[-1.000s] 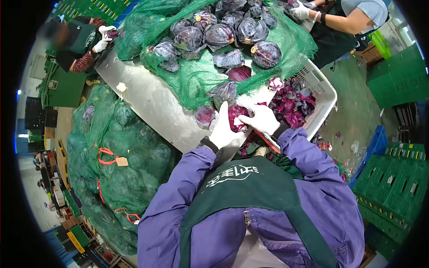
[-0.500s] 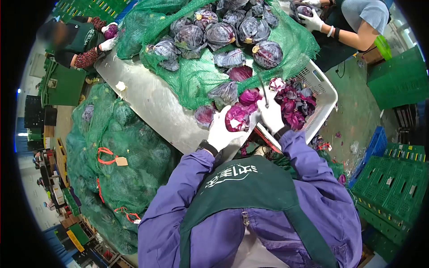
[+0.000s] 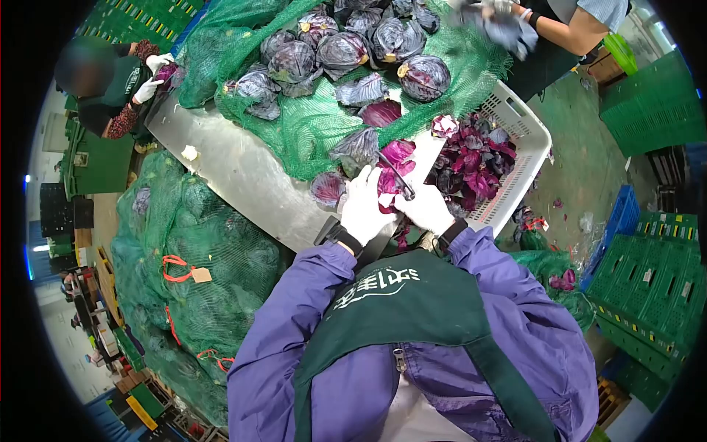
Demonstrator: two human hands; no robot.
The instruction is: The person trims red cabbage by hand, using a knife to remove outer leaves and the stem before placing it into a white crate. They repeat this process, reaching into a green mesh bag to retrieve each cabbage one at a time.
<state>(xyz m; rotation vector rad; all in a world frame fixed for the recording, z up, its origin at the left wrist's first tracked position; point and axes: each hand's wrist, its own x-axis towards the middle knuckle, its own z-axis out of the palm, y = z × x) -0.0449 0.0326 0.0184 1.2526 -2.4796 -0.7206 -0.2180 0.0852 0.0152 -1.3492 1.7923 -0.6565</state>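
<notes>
In white gloves, both my hands work close together at the near edge of the metal table (image 3: 228,180). My left hand (image 3: 364,212) is wrapped round a trimmed red cabbage (image 3: 386,188), mostly hidden behind the fingers. My right hand (image 3: 427,211) grips a knife (image 3: 396,175), its dark blade slanting up and left across the cabbage. Loose purple leaves (image 3: 398,152) lie just beyond the hands, and another cabbage leaf (image 3: 328,188) rests left of my left hand.
Whole red cabbages (image 3: 343,51) sit on green netting (image 3: 309,125) across the table. A white crate (image 3: 532,136) of leaves stands to the right. Full net sacks (image 3: 221,250) are piled at left. Two co-workers handle cabbages at the far corners. Green crates (image 3: 648,287) are stacked right.
My right hand has moved left and down, bringing the knife from above the leaves onto the cabbage. My left hand now covers more of the cabbage. The far-right co-worker's hands are blurred by motion.
</notes>
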